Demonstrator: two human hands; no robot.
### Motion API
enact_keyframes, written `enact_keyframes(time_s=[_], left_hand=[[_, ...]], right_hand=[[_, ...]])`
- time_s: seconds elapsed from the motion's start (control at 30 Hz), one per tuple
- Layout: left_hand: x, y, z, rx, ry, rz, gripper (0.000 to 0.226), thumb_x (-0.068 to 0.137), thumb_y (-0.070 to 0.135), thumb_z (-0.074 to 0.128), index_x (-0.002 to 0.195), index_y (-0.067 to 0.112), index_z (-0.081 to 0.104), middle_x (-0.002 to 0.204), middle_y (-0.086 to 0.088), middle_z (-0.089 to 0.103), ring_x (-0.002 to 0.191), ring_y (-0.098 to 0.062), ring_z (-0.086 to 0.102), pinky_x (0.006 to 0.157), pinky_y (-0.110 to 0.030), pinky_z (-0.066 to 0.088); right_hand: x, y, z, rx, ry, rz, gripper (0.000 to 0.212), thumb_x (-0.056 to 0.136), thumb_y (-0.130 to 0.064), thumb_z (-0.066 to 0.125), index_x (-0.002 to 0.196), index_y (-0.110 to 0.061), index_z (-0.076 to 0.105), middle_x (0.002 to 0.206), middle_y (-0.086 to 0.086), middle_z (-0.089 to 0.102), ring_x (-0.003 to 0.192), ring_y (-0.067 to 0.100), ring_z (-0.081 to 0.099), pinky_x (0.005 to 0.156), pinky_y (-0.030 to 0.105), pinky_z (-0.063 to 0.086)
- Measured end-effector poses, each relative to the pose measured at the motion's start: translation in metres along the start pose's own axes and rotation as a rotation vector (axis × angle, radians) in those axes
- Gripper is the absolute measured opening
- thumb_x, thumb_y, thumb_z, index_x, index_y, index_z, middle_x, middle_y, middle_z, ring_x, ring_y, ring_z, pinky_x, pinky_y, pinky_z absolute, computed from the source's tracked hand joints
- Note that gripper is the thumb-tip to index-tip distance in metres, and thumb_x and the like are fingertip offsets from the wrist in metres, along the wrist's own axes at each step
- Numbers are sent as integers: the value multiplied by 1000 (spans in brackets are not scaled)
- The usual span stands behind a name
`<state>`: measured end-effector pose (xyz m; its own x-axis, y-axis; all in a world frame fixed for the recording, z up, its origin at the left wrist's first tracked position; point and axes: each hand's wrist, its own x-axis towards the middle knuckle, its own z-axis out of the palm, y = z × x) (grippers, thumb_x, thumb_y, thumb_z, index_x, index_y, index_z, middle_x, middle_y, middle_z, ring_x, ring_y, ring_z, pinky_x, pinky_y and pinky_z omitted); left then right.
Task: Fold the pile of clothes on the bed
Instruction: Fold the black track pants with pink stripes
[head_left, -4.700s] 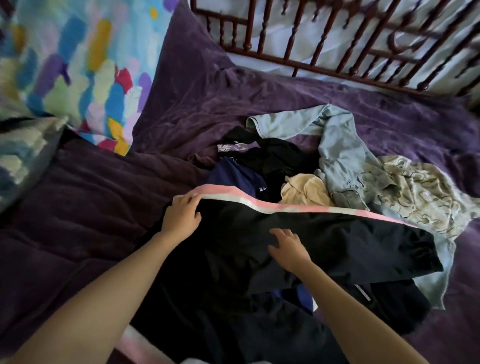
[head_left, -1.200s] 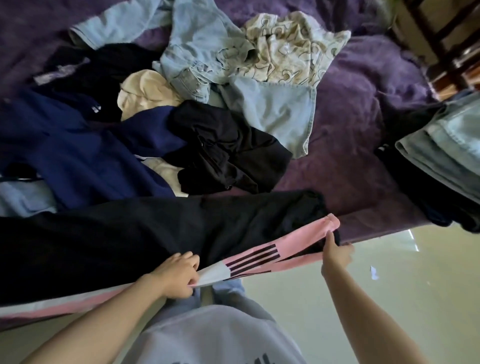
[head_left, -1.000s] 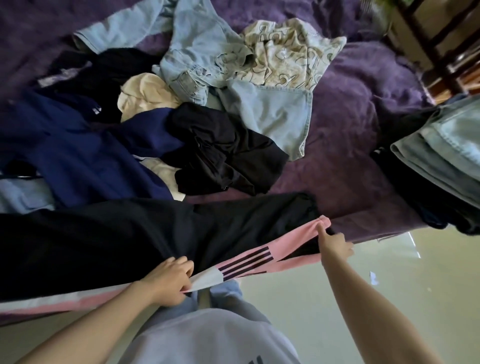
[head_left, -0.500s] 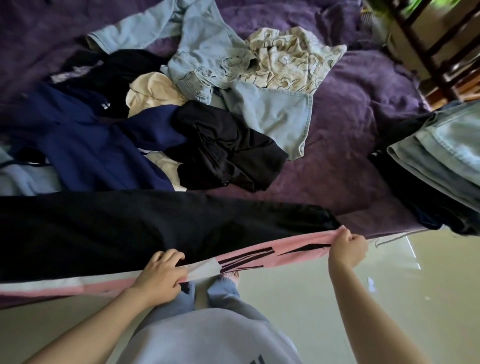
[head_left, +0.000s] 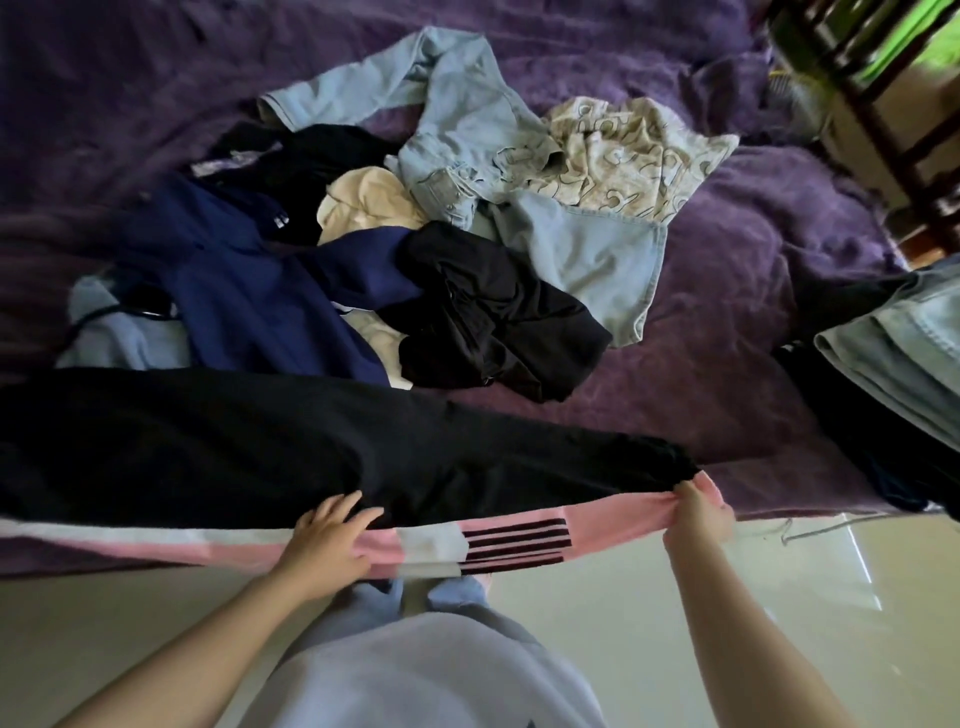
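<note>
The pants (head_left: 311, 447) lie along the near edge of the bed (head_left: 727, 332) across the lower half of the frame, their long axis running left to right and dipping slightly to the right, with the pink-and-white stripe on the side nearest the person. The left hand (head_left: 332, 538) rests flat on them at lower centre, fingers straight and spread, while the right hand (head_left: 698, 514) at lower right pinches the bunched pink end, fingers curled round it. The pile (head_left: 467, 234) sits at upper centre, a folded stack (head_left: 893, 358) at the right edge
</note>
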<state>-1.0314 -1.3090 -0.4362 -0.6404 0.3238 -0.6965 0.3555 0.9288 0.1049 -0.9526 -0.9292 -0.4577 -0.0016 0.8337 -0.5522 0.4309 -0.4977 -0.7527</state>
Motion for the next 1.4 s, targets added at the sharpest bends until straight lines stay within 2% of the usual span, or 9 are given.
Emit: enact_keyframes(time_s=[0.23,0.4,0.5,0.63,0.77,0.87,0.97,1.23,1.4], left_hand=[[-4,-6,-77,-1196,248,-90,27,93,11,51,120,13,57,131,-12,54,112,-18,51,90,-28,38],[-25,-51,-148,-2062,173,-22,59,91,60,28,95,11,61,84,-12,70,78,-26,64,77,-37,43],[-42,-103,-155,-2255,188,-12,69,80,70,46,79,6,72,77,-17,69,69,-27,67,61,-30,55],[-56,-175,-114,-2064,115,-299,49,89,40,49,69,4,75,64,-14,69,52,-24,67,43,-28,53],[-28,-216,-62,-1666,213,-535,46,85,6,66,125,-6,49,92,-16,63,79,-27,62,66,-32,50],[-8,-215,-50,-1251,265,-530,69,77,13,75,133,-4,38,124,-20,55,115,-29,54,92,-31,42],[0,-213,-52,-936,270,-452,54,81,20,67,127,7,40,123,-15,58,112,-30,57,93,-33,46],[-41,-269,-128,-1325,643,-107,43,77,-10,64,115,8,56,101,-9,59,98,-23,57,82,-26,40],[-59,-376,-110,-1283,782,-390,49,80,-3,66,126,3,52,122,-16,57,111,-29,54,92,-39,44]], right_hand=[[-153,-92,95,-73,-594,-519,31,73,8,65,82,-19,54,79,2,57,73,14,53,67,22,47],[-310,-58,157,-321,-1222,-818,31,63,-23,75,85,-33,54,78,-10,59,73,6,56,75,24,47],[-370,-14,183,-753,-1478,-977,53,69,-25,74,117,-37,54,109,3,65,103,24,59,94,40,45],[-399,40,198,-1024,-1683,-793,57,86,-6,63,138,-3,40,141,14,44,125,26,47,105,31,37],[-390,75,216,-1059,-1521,-651,53,87,-2,59,136,-1,41,109,20,61,100,22,57,101,33,42],[-367,86,224,-1078,-1312,-532,42,86,-4,60,127,-1,51,81,0,58,76,10,54,71,11,42],[-339,87,223,-1043,-1097,-499,33,84,-2,62,116,1,60,74,-1,57,81,16,54,61,8,36],[-288,70,194,-905,-554,-589,12,83,-5,54,86,-6,66,82,9,62,81,23,55,76,39,47],[-299,81,193,-1054,-556,-473,33,90,-19,56,118,-2,55,116,20,59,112,38,52,90,38,39]])
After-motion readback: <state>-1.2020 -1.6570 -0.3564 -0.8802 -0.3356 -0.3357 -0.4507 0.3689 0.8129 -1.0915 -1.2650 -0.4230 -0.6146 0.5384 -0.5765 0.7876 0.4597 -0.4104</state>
